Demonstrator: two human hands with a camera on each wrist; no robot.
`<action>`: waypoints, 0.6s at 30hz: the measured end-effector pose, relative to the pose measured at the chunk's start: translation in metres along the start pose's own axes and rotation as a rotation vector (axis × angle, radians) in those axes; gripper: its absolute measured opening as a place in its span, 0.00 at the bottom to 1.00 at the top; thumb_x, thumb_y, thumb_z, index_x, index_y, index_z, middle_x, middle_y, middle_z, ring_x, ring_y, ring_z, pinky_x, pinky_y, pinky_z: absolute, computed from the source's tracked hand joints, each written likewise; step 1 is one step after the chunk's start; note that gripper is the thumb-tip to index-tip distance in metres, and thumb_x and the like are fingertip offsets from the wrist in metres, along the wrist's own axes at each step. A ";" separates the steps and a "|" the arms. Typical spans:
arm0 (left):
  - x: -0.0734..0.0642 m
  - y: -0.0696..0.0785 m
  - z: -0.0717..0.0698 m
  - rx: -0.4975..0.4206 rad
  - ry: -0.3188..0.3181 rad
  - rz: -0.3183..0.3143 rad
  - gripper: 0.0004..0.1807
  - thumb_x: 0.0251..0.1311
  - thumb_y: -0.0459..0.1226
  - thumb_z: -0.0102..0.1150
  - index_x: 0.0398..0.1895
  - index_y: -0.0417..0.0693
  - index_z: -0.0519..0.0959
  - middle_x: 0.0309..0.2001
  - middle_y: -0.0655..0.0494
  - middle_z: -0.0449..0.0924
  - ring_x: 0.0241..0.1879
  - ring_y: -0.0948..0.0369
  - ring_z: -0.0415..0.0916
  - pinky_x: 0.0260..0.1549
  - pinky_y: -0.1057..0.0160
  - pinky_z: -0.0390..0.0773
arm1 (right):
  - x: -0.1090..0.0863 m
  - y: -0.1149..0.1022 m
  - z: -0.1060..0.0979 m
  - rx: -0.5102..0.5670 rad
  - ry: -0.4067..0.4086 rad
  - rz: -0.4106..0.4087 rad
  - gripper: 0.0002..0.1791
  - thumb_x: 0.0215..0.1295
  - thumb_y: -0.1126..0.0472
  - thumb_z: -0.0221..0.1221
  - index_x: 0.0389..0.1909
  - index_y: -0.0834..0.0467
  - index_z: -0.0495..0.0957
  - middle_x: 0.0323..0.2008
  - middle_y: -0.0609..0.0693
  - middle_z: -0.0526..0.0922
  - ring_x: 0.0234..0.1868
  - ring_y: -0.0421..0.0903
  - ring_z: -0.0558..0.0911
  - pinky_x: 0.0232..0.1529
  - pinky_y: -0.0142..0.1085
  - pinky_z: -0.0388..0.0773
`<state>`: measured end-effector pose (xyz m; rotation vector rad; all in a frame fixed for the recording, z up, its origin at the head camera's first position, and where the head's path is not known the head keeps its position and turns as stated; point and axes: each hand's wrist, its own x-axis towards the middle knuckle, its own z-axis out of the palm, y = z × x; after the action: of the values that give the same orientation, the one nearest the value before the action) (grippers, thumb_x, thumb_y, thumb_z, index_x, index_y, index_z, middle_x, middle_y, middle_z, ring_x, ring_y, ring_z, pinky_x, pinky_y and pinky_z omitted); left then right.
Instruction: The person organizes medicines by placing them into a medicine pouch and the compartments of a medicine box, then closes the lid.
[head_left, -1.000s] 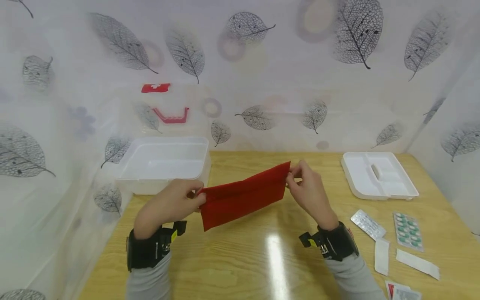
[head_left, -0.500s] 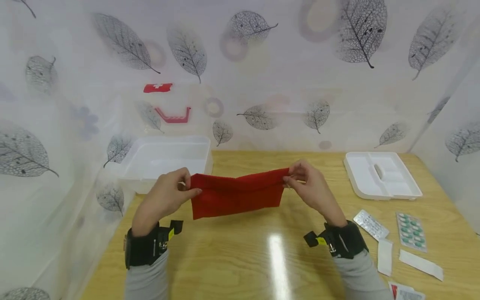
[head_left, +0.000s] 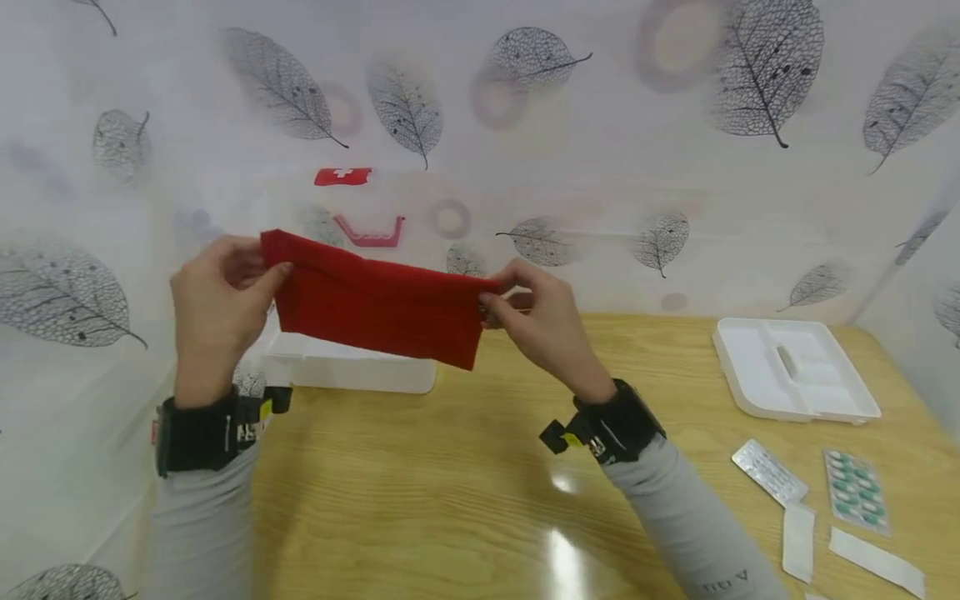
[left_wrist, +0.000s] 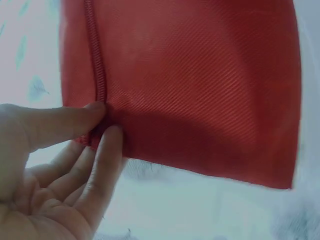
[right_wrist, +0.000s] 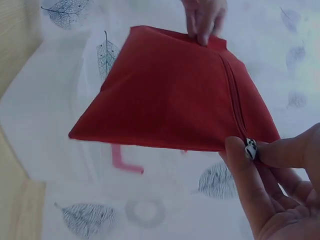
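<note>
While both hands hold the red pouch (head_left: pixel 375 304) stretched in the air, even tension would serve best: the left grip (head_left: pixel 219 304) pinches one end of the zipper (right_wrist: pixel 233 95), the right grip (head_left: pixel 542 321) the other, by the slider (right_wrist: pixel 251 148). Levelling the two should help, as the pouch slopes down toward the right. Against half a second ago, it hangs higher and farther left, now hiding much of the white box (head_left: pixel 367 373) beyond on the surface (head_left: pixel 390 508).
</note>
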<state>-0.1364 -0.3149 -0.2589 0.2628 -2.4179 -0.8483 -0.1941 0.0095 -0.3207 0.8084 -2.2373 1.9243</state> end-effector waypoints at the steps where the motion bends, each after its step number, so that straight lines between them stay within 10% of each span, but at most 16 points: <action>1: 0.010 -0.005 -0.004 0.021 0.019 -0.019 0.22 0.68 0.44 0.63 0.62 0.45 0.79 0.53 0.45 0.85 0.49 0.52 0.83 0.52 0.64 0.82 | 0.009 -0.002 0.009 0.016 -0.008 -0.022 0.05 0.68 0.69 0.63 0.40 0.62 0.77 0.39 0.58 0.83 0.31 0.53 0.90 0.33 0.40 0.87; 10: 0.057 -0.070 0.008 0.060 0.018 -0.180 0.23 0.70 0.47 0.59 0.59 0.42 0.81 0.51 0.39 0.84 0.47 0.58 0.75 0.37 0.64 0.71 | 0.064 0.031 0.070 -0.119 -0.024 -0.052 0.06 0.70 0.67 0.61 0.33 0.60 0.74 0.38 0.54 0.82 0.30 0.44 0.86 0.32 0.32 0.85; 18: 0.061 -0.116 0.029 0.119 -0.265 -0.250 0.28 0.73 0.48 0.55 0.65 0.35 0.76 0.55 0.33 0.81 0.51 0.42 0.83 0.45 0.54 0.81 | 0.074 0.063 0.088 -0.195 -0.112 0.051 0.04 0.73 0.63 0.59 0.37 0.60 0.78 0.34 0.54 0.84 0.30 0.47 0.87 0.30 0.32 0.84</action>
<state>-0.2032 -0.4120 -0.3226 0.5376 -2.7272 -0.8952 -0.2609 -0.0939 -0.3663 0.8583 -2.4850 1.6845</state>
